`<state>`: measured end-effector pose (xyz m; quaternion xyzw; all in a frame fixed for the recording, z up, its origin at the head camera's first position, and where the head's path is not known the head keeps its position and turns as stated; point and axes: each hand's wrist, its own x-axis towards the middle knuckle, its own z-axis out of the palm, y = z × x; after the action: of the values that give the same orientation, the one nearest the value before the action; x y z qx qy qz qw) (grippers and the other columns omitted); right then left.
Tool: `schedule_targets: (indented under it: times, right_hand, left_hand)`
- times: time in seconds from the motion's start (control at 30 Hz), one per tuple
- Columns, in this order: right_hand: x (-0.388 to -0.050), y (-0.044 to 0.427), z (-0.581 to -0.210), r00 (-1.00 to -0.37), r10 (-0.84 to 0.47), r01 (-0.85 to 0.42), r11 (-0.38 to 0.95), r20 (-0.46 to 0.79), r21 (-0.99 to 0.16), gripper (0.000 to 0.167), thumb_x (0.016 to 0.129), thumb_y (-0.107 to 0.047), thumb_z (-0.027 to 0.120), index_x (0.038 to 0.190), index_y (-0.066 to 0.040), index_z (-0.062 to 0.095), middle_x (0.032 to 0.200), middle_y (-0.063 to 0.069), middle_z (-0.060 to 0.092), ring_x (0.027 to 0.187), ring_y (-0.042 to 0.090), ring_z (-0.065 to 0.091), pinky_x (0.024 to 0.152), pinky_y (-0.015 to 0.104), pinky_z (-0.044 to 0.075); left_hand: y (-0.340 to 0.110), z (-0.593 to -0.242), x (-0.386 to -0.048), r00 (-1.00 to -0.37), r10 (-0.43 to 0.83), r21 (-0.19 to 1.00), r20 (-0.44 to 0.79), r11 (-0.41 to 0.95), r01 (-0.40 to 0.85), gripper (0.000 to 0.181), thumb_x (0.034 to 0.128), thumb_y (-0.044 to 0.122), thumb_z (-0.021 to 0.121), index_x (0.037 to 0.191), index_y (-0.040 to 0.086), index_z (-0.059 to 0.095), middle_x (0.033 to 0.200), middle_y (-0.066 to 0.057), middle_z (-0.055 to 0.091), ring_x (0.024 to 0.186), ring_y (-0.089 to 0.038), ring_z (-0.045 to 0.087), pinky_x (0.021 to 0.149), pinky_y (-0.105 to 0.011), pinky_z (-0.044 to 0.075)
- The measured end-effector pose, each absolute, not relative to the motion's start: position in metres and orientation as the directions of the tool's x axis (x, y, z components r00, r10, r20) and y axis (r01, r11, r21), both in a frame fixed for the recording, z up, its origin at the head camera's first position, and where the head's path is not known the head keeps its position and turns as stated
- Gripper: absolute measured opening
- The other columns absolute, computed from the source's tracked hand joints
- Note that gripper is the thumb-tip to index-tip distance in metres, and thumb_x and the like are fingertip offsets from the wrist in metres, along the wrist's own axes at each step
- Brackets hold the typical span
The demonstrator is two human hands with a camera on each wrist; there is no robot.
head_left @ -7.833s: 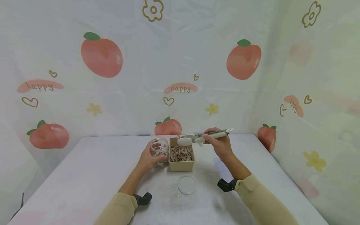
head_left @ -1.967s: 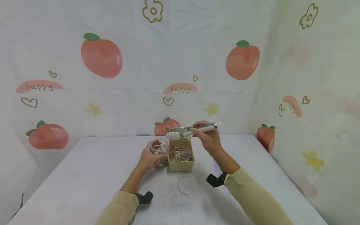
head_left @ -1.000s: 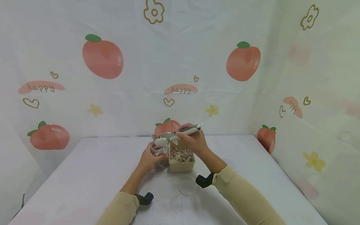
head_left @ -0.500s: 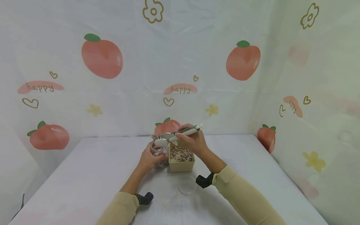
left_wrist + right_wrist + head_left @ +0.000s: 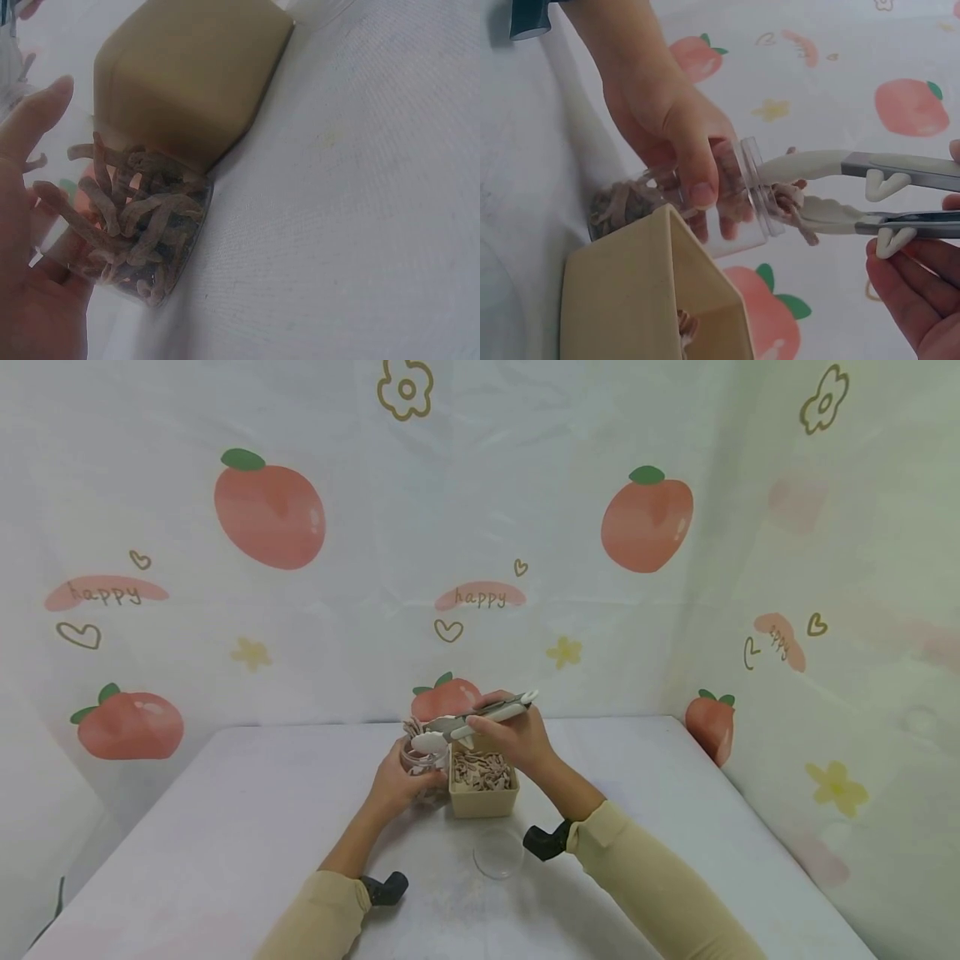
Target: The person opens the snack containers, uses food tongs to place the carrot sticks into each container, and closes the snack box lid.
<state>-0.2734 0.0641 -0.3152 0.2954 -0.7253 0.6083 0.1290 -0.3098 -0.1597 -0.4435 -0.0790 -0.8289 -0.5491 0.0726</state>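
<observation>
My left hand (image 5: 393,787) grips a clear plastic jar (image 5: 739,234) standing on the table; the thumb lies along its side. Greyish-brown dried strips (image 5: 146,217) fill the lower part of the jar. My right hand (image 5: 521,737) holds white-and-grey kitchen tongs (image 5: 900,166), whose tips are at the jar's mouth. Between the tips is a small bunch of strips (image 5: 791,204), partly inside the rim and partly sticking out. Against the jar's right side stands a tan box (image 5: 483,806) with more strips (image 5: 483,770) inside.
A clear round lid (image 5: 480,867) lies on the white table (image 5: 247,827) in front of the box. Behind the table hangs a white backdrop (image 5: 360,635) printed with fruit. Each wrist wears a black camera mount (image 5: 386,889).
From above the box, my right hand has carried the tongs and a bunch of strips left to the jar's mouth. Over the last second it barely moves. My left hand stays on the jar.
</observation>
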Motion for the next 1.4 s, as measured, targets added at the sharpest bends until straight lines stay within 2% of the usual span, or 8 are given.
schedule_targets:
  times: [0.23,0.73,0.9,1.1,1.27,1.4]
  right_hand:
    - [-0.271,0.064,-0.314,-0.799,-0.277,-0.579,0.115,0.534,-0.807,0.022,0.085,0.002,0.071,0.101,0.014,0.062,0.093,0.023,0.068,0.081,0.012,0.063,0.070,0.024,0.051]
    - [-0.269,0.065,-0.311,-0.792,-0.288,-0.591,0.145,0.537,-0.793,0.023,0.085,0.000,0.071,0.102,0.013,0.063,0.095,0.021,0.068,0.084,0.018,0.066,0.070,0.026,0.053]
    - [-0.286,0.070,-0.322,-0.781,-0.275,-0.606,0.119,0.561,-0.786,0.023,0.085,0.001,0.071,0.104,0.012,0.064,0.097,0.023,0.068,0.086,0.024,0.066,0.071,0.025,0.053]
    - [-0.295,0.082,-0.328,-0.772,-0.242,-0.616,0.057,0.588,-0.786,0.021,0.086,0.000,0.071,0.104,0.009,0.064,0.099,0.022,0.066,0.086,0.021,0.065,0.073,0.026,0.054]
    - [-0.295,0.094,-0.323,-0.767,-0.206,-0.631,0.077,0.607,-0.772,0.020,0.086,-0.001,0.071,0.104,0.006,0.065,0.098,0.019,0.067,0.087,0.018,0.066,0.074,0.027,0.054]
    - [-0.297,0.105,-0.321,-0.776,-0.187,-0.625,0.095,0.603,-0.775,0.022,0.086,0.001,0.070,0.106,0.008,0.064,0.098,0.021,0.067,0.086,0.018,0.066,0.075,0.026,0.054]
  left_hand:
    - [-0.160,-0.443,-0.310,-0.977,0.049,0.889,0.210,0.406,0.211,0.093,0.0756,0.028,0.084,0.146,-0.001,0.031,0.133,-0.021,0.052,0.127,-0.035,0.047,0.104,-0.052,0.037]
    - [-0.160,-0.443,-0.310,-0.975,0.056,0.889,0.214,0.402,0.218,0.094,0.0740,0.030,0.086,0.147,0.004,0.033,0.131,-0.018,0.052,0.122,-0.033,0.049,0.102,-0.051,0.039]
    - [-0.160,-0.443,-0.309,-0.977,0.057,0.894,0.204,0.397,0.210,0.093,0.0754,0.027,0.085,0.148,0.004,0.031,0.134,-0.018,0.051,0.124,-0.034,0.048,0.103,-0.052,0.038]
    - [-0.160,-0.443,-0.309,-0.973,0.068,0.896,0.221,0.380,0.230,0.089,0.0756,0.025,0.084,0.146,0.005,0.034,0.136,-0.015,0.051,0.127,-0.033,0.047,0.105,-0.050,0.037]
    - [-0.159,-0.444,-0.311,-0.965,0.086,0.898,0.249,0.352,0.263,0.085,0.0755,0.021,0.085,0.144,0.008,0.037,0.136,-0.010,0.052,0.129,-0.030,0.046,0.106,-0.047,0.036]
    - [-0.159,-0.445,-0.310,-0.966,0.080,0.893,0.246,0.368,0.258,0.085,0.0754,0.022,0.085,0.144,0.009,0.037,0.137,-0.010,0.052,0.129,-0.029,0.046,0.107,-0.048,0.035]
